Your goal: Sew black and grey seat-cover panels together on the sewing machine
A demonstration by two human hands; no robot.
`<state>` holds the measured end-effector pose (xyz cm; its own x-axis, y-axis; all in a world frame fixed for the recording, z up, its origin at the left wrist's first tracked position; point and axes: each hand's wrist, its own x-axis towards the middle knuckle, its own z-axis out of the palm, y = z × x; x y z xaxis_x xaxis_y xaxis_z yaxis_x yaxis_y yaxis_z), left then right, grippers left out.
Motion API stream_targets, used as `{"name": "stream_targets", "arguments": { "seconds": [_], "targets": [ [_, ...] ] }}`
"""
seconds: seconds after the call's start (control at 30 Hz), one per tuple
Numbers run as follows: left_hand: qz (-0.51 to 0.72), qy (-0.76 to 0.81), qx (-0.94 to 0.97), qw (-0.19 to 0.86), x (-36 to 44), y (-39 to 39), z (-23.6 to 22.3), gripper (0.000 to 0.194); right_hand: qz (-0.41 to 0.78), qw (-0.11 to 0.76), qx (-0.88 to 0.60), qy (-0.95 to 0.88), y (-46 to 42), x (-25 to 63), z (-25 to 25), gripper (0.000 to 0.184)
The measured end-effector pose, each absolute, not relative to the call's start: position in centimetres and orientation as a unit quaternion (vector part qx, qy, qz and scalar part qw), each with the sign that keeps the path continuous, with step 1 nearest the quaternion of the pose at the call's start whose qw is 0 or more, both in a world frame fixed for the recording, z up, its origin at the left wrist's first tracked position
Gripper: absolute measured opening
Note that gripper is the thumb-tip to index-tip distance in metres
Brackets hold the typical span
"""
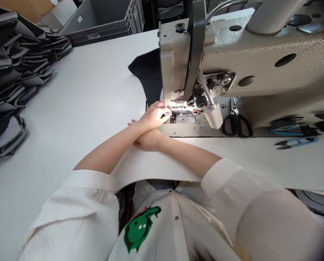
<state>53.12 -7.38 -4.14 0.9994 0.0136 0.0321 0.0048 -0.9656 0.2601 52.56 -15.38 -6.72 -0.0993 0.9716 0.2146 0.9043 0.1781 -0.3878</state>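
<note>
Right now the left hand (153, 116) sits curled at the presser foot (173, 114) of an industrial sewing machine (227, 61), though whether its fingers pinch anything cannot be told. The right hand (148, 140) lies slack, holding nothing visible, crossed under the left wrist on the white table (80, 108). A black fabric panel (145, 69) spreads behind the machine head, pointing away from the person.
</note>
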Motion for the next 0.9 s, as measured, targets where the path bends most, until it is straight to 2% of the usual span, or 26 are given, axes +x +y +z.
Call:
{"name": "stream_targets", "arguments": {
  "seconds": [0.1,0.2,0.43,0.63,0.77,0.9],
  "targets": [
    [0.135,0.045,0.980,0.142,52.4,-5.9,-5.0,0.032,0.038,0.210,-0.576,-0.789,-21.3,51.4,-6.3,0.033],
    [0.162,0.076,0.974,0.136,52.5,-4.6,-6.1,0.040,0.007,0.256,-0.597,-0.761,-26.1,51.4,-6.2,0.030],
    [0.017,0.099,0.989,0.109,56.5,-3.6,-5.5,0.063,0.032,0.296,-0.644,-0.704,-26.5,52.0,-5.9,0.025],
    [-0.029,0.149,0.988,0.044,57.5,-3.8,-4.8,0.069,0.074,0.364,-0.645,-0.668,-26.4,52.4,-5.7,0.026],
    [0.000,0.170,0.985,0.012,52.7,-4.1,-4.6,0.073,0.055,0.356,-0.664,-0.655,-27.5,53.2,-5.5,0.023],
    [-0.047,0.199,0.978,-0.038,43.8,-6.6,-3.2,0.076,0.028,0.344,-0.681,-0.646,-28.1,54.0,-5.5,0.022]
  ]
}}
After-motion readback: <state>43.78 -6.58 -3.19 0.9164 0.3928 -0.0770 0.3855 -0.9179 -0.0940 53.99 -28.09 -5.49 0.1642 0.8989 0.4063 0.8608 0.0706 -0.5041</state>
